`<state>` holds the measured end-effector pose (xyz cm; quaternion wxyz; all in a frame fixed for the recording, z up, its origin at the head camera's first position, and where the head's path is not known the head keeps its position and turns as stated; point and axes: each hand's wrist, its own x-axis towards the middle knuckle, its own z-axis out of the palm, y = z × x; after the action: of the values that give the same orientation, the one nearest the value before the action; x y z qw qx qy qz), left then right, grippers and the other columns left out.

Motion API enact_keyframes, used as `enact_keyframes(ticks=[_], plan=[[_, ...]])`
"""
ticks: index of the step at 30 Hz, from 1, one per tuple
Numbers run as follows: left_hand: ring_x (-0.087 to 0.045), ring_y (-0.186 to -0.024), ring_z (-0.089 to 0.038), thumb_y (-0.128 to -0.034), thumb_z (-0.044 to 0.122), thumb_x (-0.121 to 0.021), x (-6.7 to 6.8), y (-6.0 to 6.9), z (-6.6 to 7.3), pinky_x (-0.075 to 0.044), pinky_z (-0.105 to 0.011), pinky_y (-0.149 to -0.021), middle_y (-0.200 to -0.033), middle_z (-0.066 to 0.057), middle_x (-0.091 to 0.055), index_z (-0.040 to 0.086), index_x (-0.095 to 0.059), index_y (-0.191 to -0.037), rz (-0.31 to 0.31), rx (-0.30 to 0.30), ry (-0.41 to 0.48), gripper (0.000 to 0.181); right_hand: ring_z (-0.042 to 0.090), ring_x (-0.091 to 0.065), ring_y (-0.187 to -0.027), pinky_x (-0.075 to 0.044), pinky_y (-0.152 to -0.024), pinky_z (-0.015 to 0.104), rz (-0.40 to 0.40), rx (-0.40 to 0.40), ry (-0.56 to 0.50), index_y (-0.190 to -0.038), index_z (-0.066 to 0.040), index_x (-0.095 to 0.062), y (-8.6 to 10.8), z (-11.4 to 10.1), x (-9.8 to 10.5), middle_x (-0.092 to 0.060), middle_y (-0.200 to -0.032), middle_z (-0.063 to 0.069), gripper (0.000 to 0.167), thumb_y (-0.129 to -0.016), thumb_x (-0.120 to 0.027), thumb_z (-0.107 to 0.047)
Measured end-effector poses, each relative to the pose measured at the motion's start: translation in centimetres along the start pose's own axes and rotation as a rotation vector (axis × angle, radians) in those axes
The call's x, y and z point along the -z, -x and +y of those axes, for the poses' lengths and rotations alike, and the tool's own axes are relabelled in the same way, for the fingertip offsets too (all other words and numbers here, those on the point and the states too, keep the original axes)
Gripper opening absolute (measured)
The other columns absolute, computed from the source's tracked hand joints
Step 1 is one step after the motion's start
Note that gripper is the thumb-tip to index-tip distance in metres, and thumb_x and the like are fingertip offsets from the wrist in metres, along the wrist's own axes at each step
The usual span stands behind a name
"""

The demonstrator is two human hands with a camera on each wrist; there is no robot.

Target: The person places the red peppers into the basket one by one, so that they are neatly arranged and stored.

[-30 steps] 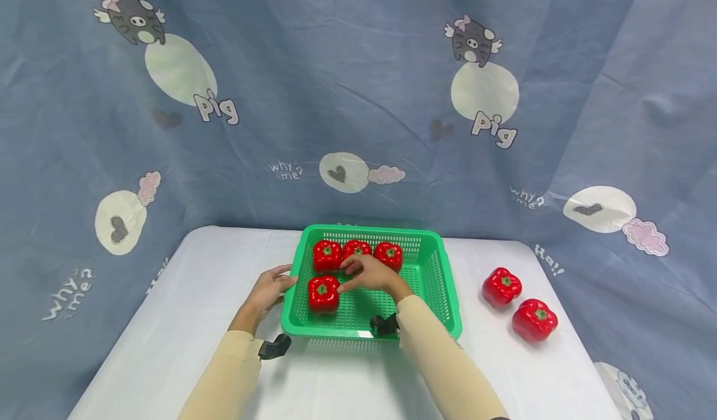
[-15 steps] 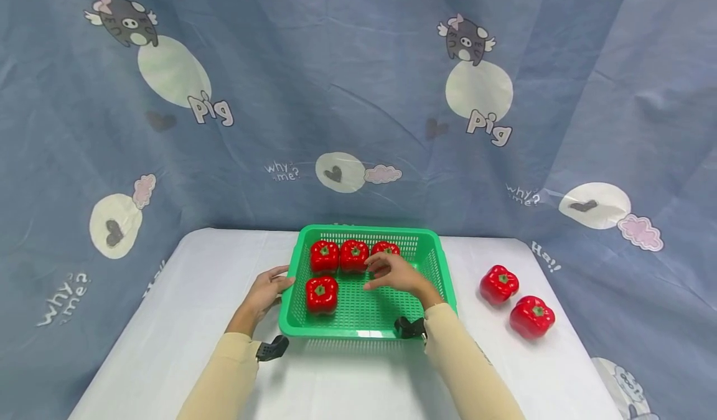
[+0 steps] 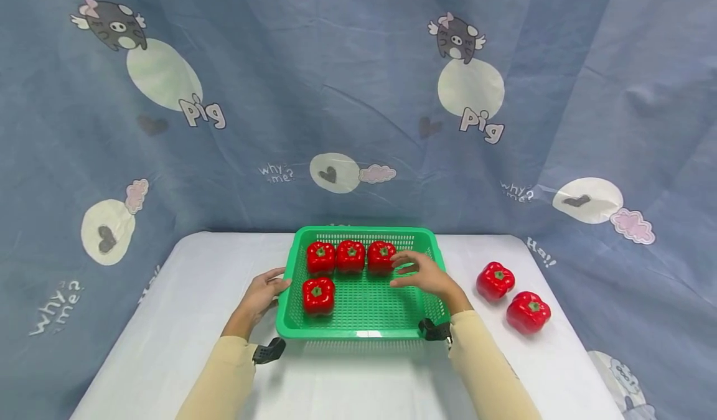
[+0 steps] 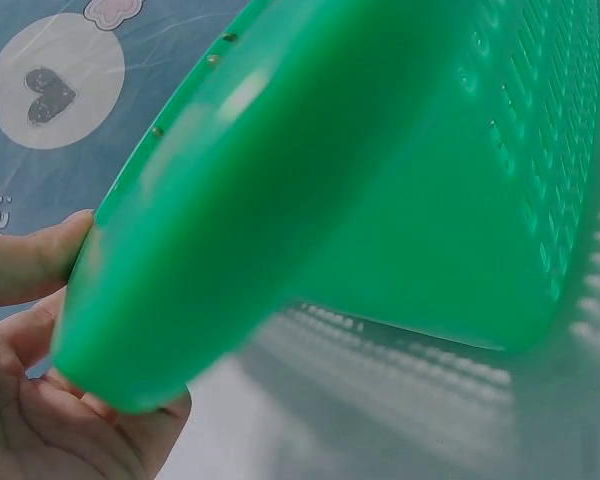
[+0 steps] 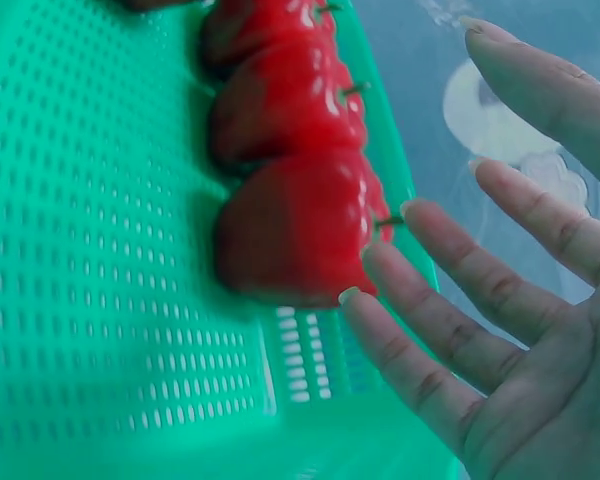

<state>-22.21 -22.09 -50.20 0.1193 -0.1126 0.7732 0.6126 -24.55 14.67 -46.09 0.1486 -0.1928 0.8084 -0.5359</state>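
Note:
A green basket [image 3: 358, 334] holds several red peppers: three along its back wall and one pepper [image 3: 318, 296] at the front left. My left hand [image 3: 262, 294] grips the basket's left rim; in the left wrist view the thumb of that hand [image 4: 40, 350] lies over the rim [image 4: 160, 250] with the fingers under it. My right hand [image 3: 420, 274] is over the right part of the basket, beside the rightmost back pepper [image 3: 381, 257]. In the right wrist view the fingers of this hand [image 5: 510, 320] are spread and hold nothing, near that pepper [image 5: 300, 225].
Two more red peppers, one pepper [image 3: 495, 281] farther back and another pepper [image 3: 528, 312] nearer, sit on the white table [image 3: 347, 389] to the right of the basket. A blue patterned cloth [image 3: 358, 96] hangs behind the table.
My right hand has moved rightward across the basket from beside the front left pepper, uncovering the back peppers. My left hand keeps its hold on the rim. The head view has shifted slightly.

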Motion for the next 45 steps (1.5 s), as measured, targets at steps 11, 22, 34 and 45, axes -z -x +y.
enact_keyframes(ticks=[11,22,34,45], plan=[[-0.065,-0.088,-0.014,-0.0979,0.014,-0.055,0.3,-0.3,-0.4,-0.055,-0.039,-0.085,-0.112,-0.015,-0.065,-0.001,-0.039,-0.143,-0.006,-0.006,0.022,0.05,0.043,-0.05,-0.121,-0.049,-0.096,0.049,0.101,0.026,-0.026,-0.131,-0.001,-0.053,2.7,1.2,2.7,-0.054,-0.131,0.021,0.053,-0.084,-0.075,-0.01],[-0.065,-0.092,-0.016,-0.0981,0.015,-0.055,-0.1,-0.3,-0.1,-0.054,-0.041,-0.087,-0.116,-0.018,-0.064,0.0,-0.038,-0.144,-0.022,-0.015,0.003,0.051,0.04,-0.048,-0.124,-0.038,-0.104,0.056,0.329,0.003,0.039,-0.134,0.001,-0.049,6.5,2.8,5.6,-0.052,-0.133,0.024,0.064,-0.079,-0.079,-0.013],[-0.065,-0.09,-0.014,-0.0982,0.015,-0.055,0.3,0.1,0.0,-0.054,-0.04,-0.087,-0.113,-0.014,-0.066,-0.001,-0.037,-0.144,-0.011,-0.019,0.005,0.051,0.038,-0.042,-0.129,-0.036,-0.106,0.056,0.468,-0.087,0.108,-0.14,-0.005,-0.044,10.0,3.7,8.4,-0.048,-0.139,0.02,0.071,-0.08,-0.08,-0.015],[-0.066,-0.091,-0.014,-0.0984,0.016,-0.055,0.1,0.0,-0.2,-0.055,-0.038,-0.086,-0.115,-0.015,-0.065,0.0,-0.037,-0.145,-0.017,-0.006,0.006,0.052,0.046,-0.026,-0.136,-0.03,-0.101,0.07,0.572,-0.268,0.203,-0.146,-0.007,-0.036,13.2,5.6,10.2,-0.033,-0.148,0.024,0.08,-0.081,-0.078,-0.027]])
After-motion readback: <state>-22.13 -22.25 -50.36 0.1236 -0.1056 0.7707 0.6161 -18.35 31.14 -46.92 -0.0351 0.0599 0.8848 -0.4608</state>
